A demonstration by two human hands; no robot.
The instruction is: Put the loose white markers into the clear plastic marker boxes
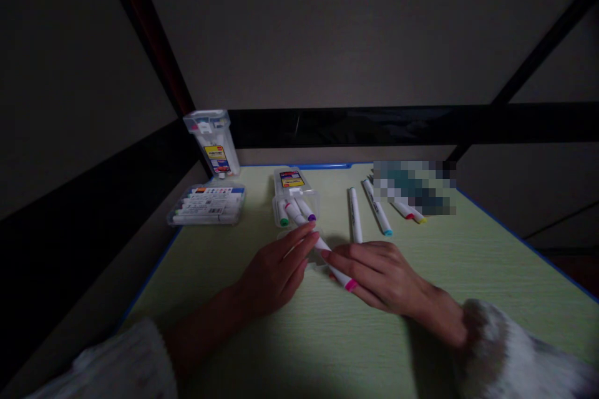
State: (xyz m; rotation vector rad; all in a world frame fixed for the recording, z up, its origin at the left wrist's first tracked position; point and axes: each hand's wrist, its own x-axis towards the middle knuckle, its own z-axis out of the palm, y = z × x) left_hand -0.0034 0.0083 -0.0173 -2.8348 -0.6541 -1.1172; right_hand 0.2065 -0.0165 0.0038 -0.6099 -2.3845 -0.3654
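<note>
My right hand (379, 274) is closed around a white marker (334, 268) with a pink end, tilted with that end toward me. The fingers of my left hand (278, 271) close on the marker's far part, just in front of an open clear plastic marker case (281, 184). Inside the mouth of this case lie a green-ended marker (283, 215), a purple-ended marker (306, 209) and a white piece with a pink band (293, 212). Whether that piece joins the held marker is hidden by my fingers. The case's clear lid is partly behind my hands.
At the left, a filled marker case (208, 204) lies flat and another case (216, 143) stands upright. Right of centre lie a white marker (355, 215), a blue-ended marker (377, 207), and red- and yellow-ended ones (415, 214) beside a blurred patch. The green table (346, 349) has blue edges.
</note>
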